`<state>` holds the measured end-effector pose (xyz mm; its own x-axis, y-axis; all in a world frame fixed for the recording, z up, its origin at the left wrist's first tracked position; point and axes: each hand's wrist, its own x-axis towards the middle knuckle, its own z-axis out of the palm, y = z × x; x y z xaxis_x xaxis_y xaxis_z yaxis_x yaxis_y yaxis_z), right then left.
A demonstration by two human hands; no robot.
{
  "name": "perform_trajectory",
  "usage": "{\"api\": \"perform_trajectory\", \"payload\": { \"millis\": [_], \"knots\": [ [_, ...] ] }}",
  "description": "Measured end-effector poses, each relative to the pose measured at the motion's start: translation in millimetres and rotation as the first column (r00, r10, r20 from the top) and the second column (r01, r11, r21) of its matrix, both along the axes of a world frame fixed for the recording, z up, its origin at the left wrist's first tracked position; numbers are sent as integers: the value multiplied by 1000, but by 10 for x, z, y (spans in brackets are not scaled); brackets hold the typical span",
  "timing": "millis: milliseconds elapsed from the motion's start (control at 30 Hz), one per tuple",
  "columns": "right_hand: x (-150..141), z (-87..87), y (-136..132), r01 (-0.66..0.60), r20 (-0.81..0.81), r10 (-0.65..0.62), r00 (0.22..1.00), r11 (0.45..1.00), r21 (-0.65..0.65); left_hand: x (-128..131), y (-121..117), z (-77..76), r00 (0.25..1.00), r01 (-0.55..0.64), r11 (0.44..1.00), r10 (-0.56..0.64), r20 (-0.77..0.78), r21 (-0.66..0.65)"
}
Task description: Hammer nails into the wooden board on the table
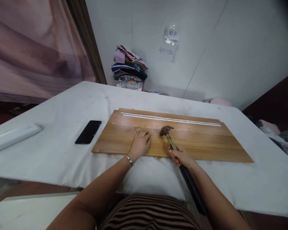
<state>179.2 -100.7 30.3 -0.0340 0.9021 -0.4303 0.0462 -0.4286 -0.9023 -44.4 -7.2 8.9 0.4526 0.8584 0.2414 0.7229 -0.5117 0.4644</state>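
My right hand (181, 156) grips a claw hammer (188, 180) partway along its shaft, with the black grip reaching back under my forearm. The hammer's rusty head (165, 130) is over the middle of a wooden board (206, 145). To its left, my left hand (141, 142) lies on the board with the fingers loosely bent and apart. Several loose nails (133, 129) are scattered just beyond those fingers. A short row of small dark marks (180, 139) runs along the board right of the hammer. Whatever is directly beneath the hammer head is too small to make out.
Two white printed strips (170, 119) run along the board's far side. A black phone (88, 132) lies left of it on the white-covered table (62, 127). Farther left is a long white object (16, 135). Folded cloths (129, 68) are stacked by the wall.
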Motion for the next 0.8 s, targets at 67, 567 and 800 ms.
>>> {"api": "perform_trajectory", "payload": {
  "millis": [67,567,800],
  "knots": [
    [9,-6,5,7,1,-7,1000,1000,5,-5,4,-10,1000,3,1000,-3,4,5],
    [-18,25,0,9,-24,-8,1000,1000,14,-8,16,-23,1000,-1,1000,1,-24,-5],
    [-3,84,-43,1,-49,-1,999,1000,10,-14,18,-40,1000,-1,1000,0,16,18]
  ]
}}
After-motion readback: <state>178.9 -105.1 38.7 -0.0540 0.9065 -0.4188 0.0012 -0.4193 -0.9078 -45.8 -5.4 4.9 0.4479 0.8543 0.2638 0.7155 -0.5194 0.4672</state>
